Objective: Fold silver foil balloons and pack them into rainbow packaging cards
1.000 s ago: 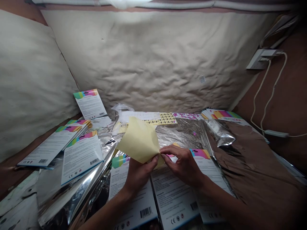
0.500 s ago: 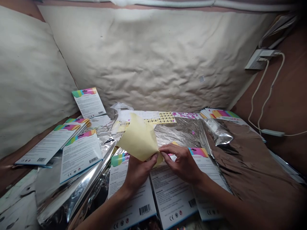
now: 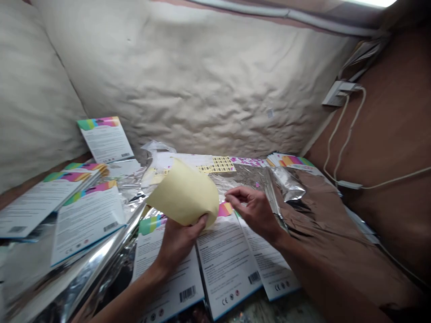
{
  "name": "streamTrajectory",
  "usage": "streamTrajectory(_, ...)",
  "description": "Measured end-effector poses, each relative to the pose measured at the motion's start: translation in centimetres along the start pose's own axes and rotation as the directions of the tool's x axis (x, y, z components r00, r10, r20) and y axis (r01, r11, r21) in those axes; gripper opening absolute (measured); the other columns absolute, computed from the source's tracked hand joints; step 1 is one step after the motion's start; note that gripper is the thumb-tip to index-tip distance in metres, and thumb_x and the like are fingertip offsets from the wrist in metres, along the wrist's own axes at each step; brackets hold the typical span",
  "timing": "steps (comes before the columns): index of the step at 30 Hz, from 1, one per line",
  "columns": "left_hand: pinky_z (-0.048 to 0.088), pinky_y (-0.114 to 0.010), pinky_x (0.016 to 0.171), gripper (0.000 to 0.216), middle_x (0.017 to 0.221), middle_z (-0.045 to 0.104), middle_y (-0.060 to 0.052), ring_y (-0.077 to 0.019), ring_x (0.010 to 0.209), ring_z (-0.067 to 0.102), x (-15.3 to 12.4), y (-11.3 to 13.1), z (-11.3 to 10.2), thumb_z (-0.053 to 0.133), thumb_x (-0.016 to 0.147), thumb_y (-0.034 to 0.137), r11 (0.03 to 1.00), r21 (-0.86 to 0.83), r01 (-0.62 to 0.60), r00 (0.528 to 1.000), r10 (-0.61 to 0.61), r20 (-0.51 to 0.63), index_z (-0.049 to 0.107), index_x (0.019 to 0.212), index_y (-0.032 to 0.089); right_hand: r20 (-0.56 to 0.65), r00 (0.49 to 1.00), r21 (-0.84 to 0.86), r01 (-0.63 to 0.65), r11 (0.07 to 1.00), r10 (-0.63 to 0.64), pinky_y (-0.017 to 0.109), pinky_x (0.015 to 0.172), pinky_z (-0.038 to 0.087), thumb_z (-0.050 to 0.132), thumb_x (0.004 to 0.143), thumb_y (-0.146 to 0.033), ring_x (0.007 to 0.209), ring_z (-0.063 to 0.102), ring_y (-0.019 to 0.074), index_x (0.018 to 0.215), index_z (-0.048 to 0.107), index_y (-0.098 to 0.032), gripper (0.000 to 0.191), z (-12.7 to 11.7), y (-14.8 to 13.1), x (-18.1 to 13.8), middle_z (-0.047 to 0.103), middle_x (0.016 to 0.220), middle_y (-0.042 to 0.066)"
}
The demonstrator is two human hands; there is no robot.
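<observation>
A pale yellow paper sheet (image 3: 188,193) curls upward in my left hand (image 3: 182,237), the thumb pressing on its lower edge. Its other face is turned away from me. Apart from the sheet, to its right, my right hand (image 3: 254,211) has thumb and forefinger pinched together; whatever may be between them is too small to make out. Below both hands lie white printed cards with rainbow tops: a left card (image 3: 164,264), a middle card (image 3: 229,264) and a right card (image 3: 269,260), each partly overlapped by its neighbour or my arms.
More cards (image 3: 89,220) lie at left, and one card (image 3: 106,139) leans against the wall. Behind are a yellow sticker sheet (image 3: 224,164), a silver foil packet (image 3: 288,184) and a card stack (image 3: 292,161). A power strip (image 3: 340,92) with white cords hangs at right.
My right hand has come away from the sheet's edge and moved right, still pinched. The sheet now bows in my left hand. The whole view has shifted and tilted slightly.
</observation>
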State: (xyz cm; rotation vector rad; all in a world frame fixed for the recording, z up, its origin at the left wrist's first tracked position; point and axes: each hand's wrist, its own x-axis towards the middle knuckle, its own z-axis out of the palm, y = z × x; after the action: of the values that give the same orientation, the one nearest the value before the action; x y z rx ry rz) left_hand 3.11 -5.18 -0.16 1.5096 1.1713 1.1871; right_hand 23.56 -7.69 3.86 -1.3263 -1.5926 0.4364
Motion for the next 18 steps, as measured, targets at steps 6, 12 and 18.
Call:
streamTrajectory(6,0.053,-0.039,0.098,0.047,0.117,0.072,-0.01,-0.0302,0.116,0.063,0.2,0.2,-0.4,0.079,0.069,0.04,0.994,0.009,0.106,0.992,-0.105,-0.063,0.07,0.11,0.018,-0.139,0.99,-0.264,-0.065,0.962,0.029,0.025,0.062,0.052,0.061,0.091,-0.03,0.068,0.068,0.0164,0.09,0.069,-0.018,0.014,-7.4,3.1,-1.1,0.07,0.078,0.002)
streamTrajectory(12,0.051,-0.04,0.103,0.056,0.122,0.07,-0.009,-0.0312,0.12,0.061,0.0,0.6,-0.5,0.081,0.067,0.04,0.981,0.04,0.188,0.98,-0.184,-0.078,0.067,0.117,0.021,0.074,0.968,-0.569,0.239,0.787,-0.24,0.029,0.077,0.053,0.053,0.091,-0.011,0.085,0.068,0.0182,0.09,0.066,-0.018,0.015,-6.8,8.1,-5.9,0.071,0.09,0.006)
streamTrajectory(18,0.049,-0.042,0.105,0.054,0.122,0.07,-0.009,-0.0325,0.119,0.061,0.3,0.2,-0.3,0.082,0.065,0.041,0.975,0.044,0.216,0.973,-0.211,-0.093,0.069,0.114,0.021,0.197,0.943,-0.632,0.332,0.7,-0.269,0.03,0.078,0.054,0.053,0.091,-0.011,0.087,0.07,0.0183,0.096,0.068,-0.018,0.017,-6.0,8.3,-6.2,0.074,0.095,0.007)
